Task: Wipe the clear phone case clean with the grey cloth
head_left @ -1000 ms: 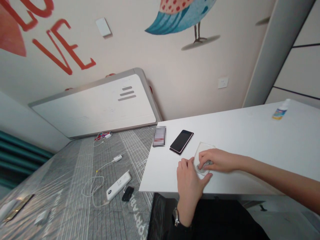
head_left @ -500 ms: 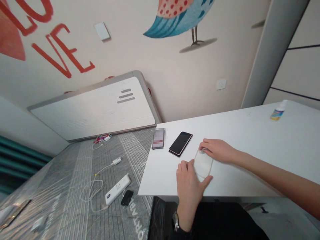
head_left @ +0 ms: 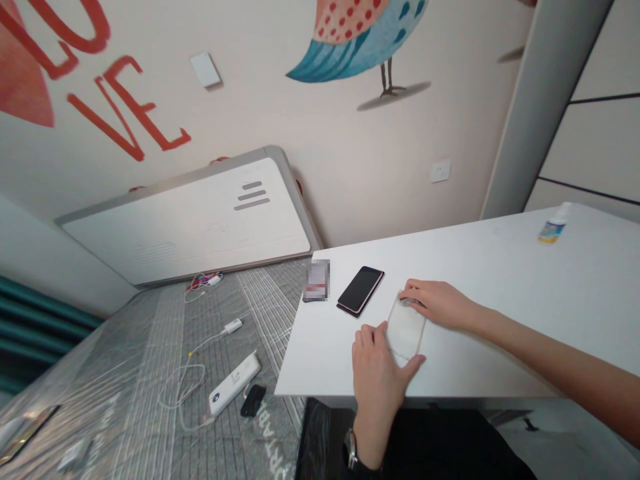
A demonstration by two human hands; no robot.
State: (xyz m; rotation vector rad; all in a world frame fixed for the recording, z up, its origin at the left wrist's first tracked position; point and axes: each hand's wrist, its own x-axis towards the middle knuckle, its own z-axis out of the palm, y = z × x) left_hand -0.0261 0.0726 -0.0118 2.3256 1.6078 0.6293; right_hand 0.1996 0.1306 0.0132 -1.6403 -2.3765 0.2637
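Plastic-wrapped mattress (head_left: 150, 373) fills the left, with a white power bank (head_left: 234, 393), a looped white cable (head_left: 183, 390) and a small black object (head_left: 253, 400) lying on it. To its right stands the white table (head_left: 500, 313). Near the table's left edge lie a blurred card (head_left: 317, 281) and, just beside it, a black phone (head_left: 361, 291), face up.

Next comes the left hand (head_left: 377, 373), with a watch (head_left: 352, 448) at its wrist. Its fingers and thumb are spread round the near end of the clear phone case (head_left: 406, 332), pinning it flat on the table near the front edge, just as a second ago.

The right hand (head_left: 436, 303) is what has changed. A second ago it pressed on the near half of the case, close to the left thumb; now it sits at the far end, fingers drawn together and curled down onto that edge. Something grey shows under the fingertips; whether they pinch it I cannot tell. Most of the case now lies uncovered, so the stroke seems to have run its whole length.

Far right, well apart, stands a small bottle (head_left: 552, 227).
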